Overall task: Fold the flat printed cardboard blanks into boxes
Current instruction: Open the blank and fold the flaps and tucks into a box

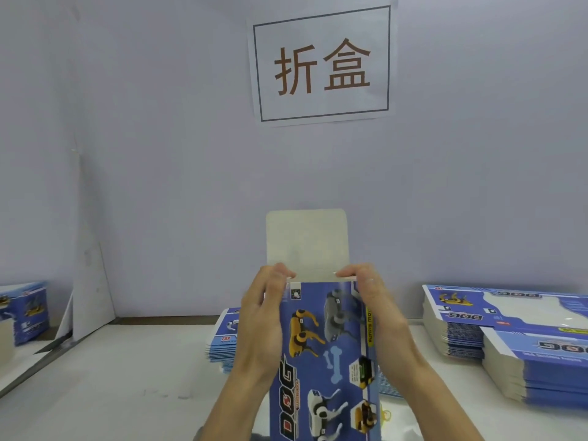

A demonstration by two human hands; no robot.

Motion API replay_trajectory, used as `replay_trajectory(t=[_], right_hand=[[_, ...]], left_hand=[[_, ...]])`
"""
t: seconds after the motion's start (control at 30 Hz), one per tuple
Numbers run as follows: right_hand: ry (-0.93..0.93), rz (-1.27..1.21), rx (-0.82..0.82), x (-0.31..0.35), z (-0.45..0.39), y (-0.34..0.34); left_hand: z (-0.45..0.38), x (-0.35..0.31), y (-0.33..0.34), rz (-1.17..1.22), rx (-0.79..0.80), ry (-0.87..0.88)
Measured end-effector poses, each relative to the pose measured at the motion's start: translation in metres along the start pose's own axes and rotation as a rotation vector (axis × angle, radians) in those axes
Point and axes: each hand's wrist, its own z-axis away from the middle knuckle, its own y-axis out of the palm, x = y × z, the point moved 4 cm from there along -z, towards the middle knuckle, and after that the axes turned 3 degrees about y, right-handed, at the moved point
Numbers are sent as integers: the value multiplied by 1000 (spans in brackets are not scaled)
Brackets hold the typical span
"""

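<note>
I hold a blue printed box (324,361) with robot-dog pictures upright in front of me, above the table. Its plain beige top flap (307,243) stands straight up. My left hand (261,316) grips the box's left side near the top, fingers curled over the upper edge. My right hand (378,307) grips the right side the same way, its fingertips at the flap's crease. A stack of flat blue blanks (222,342) lies on the table behind the box, partly hidden by it.
Two tall stacks of flat blanks (515,342) fill the table's right side. Folded blue boxes (25,310) stand at the far left beside a white board (92,291). A white table (127,377) runs to a pale wall with a paper sign (321,63).
</note>
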Motion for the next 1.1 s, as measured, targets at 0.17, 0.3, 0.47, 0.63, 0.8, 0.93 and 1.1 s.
replay_trajectory(t=[0.17,0.3,0.47,0.63,0.8,0.93,1.1], right_hand=[[118,76,-100,-14,-7,-4],[142,-13,-138,-15,-6,-6],[70,-91,-67,-7,-1,2],[37,-207,-26,-13,5,2],[108,-118,94,-19,4,-3],[129,-174,122,-28,4,-9],[73,-172,15,-28,0,-10]], left_hand=[[3,10,-2,-60,-17,-129],[2,11,-1,120,-33,-147],[-1,10,-3,146,-53,-33],[7,12,-11,265,-118,17],[13,19,-14,30,75,35],[18,23,-17,-61,97,43],[15,19,-14,-83,40,81]])
